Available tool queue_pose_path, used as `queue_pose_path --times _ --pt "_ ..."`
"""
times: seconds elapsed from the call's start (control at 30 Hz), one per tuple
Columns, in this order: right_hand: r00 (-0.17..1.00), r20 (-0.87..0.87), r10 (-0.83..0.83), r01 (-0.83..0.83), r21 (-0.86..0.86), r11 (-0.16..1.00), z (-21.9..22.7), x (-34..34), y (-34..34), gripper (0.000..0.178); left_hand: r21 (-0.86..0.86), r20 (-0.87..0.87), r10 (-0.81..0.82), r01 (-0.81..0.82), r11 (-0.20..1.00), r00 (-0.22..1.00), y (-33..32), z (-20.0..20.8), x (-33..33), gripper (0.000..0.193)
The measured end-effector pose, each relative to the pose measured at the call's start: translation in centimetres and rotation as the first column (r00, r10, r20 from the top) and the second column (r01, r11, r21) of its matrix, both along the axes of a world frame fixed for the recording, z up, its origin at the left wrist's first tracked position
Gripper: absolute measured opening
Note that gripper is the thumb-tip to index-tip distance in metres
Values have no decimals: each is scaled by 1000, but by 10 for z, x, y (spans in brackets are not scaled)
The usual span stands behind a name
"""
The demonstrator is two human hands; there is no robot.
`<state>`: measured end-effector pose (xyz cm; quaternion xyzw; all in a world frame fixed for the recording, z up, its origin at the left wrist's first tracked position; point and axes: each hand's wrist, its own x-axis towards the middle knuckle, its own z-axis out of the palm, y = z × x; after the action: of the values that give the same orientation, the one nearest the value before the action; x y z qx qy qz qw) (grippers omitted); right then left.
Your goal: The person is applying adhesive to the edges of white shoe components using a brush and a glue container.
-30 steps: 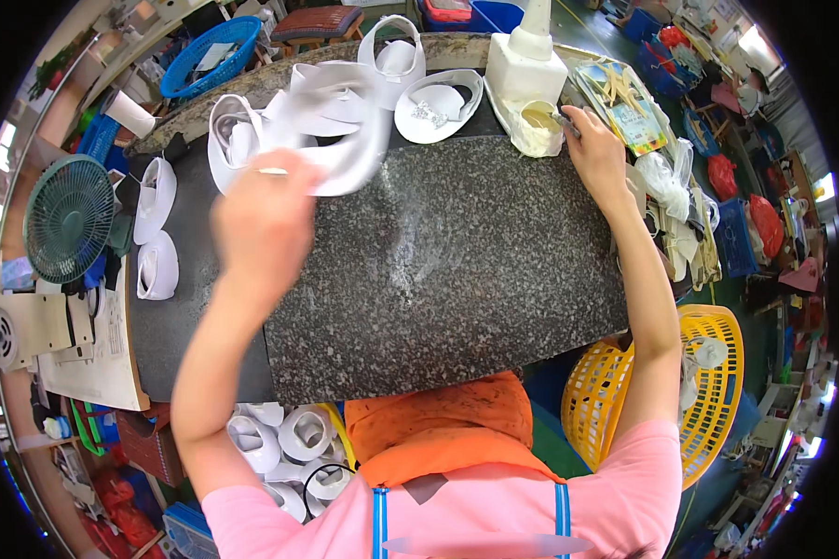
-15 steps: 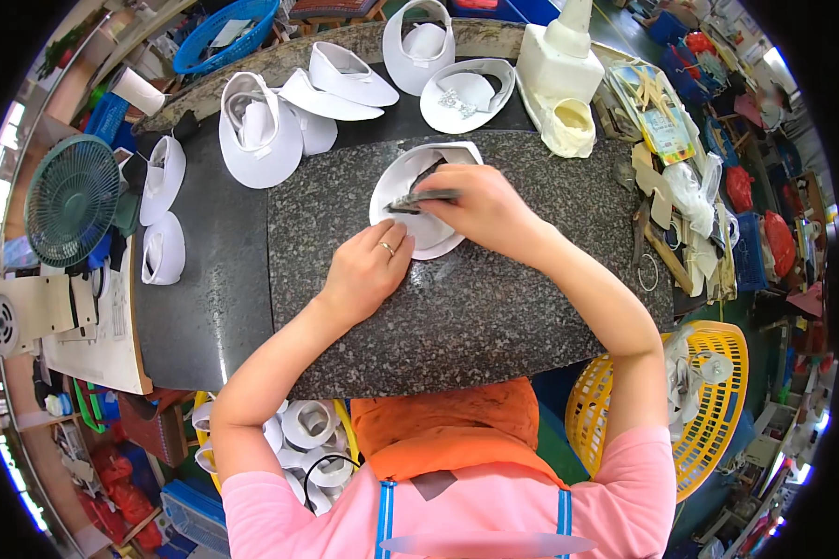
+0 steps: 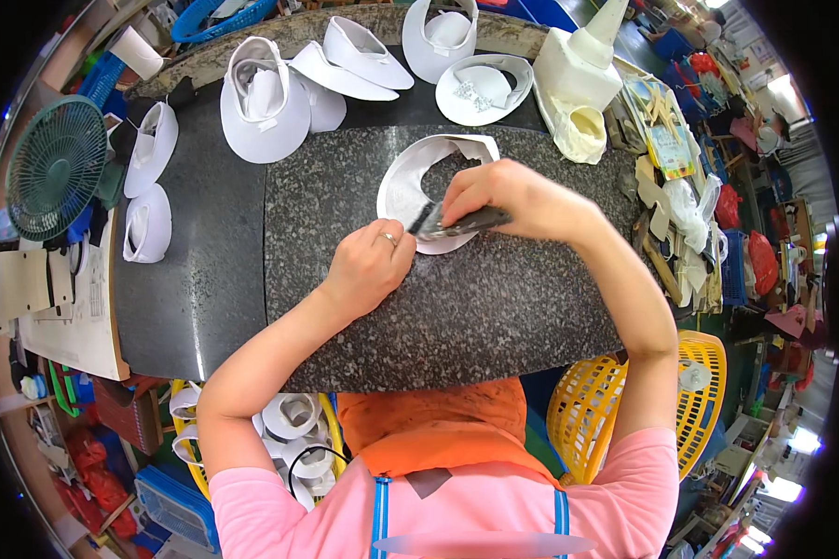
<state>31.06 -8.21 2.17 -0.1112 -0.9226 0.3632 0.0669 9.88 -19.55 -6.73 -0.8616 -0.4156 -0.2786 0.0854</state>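
The left forearm (image 3: 284,340) is slanting from its elbow (image 3: 225,405) at the near left toward the far right. The left hand (image 3: 368,263) is facing back up, its fingers (image 3: 397,242) lying close together and pointing to the far right. The right forearm (image 3: 621,275) is angling from the right elbow (image 3: 657,349) toward the far left. The right hand (image 3: 508,198) is arching, its fingers (image 3: 466,196) curling into a pinch near the left hand and slightly farther out.

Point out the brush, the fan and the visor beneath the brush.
Brush (image 3: 468,224), head view: on its handle.
Fan (image 3: 57,168), head view: on its grille.
Visor (image 3: 401,186), head view: on its broad white left side.
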Motion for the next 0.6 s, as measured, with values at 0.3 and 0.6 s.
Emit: queue_pose_path --times 0.3,0.6 --pt "998 51 42 -44 54 998 15 -13 11 28 42 5 -55 55 998 998 2 1 2 15" --pt "977 74 -201 182 215 960 6 -30 -10 19 41 -12 -43 43 998 999 1 0 2 15"
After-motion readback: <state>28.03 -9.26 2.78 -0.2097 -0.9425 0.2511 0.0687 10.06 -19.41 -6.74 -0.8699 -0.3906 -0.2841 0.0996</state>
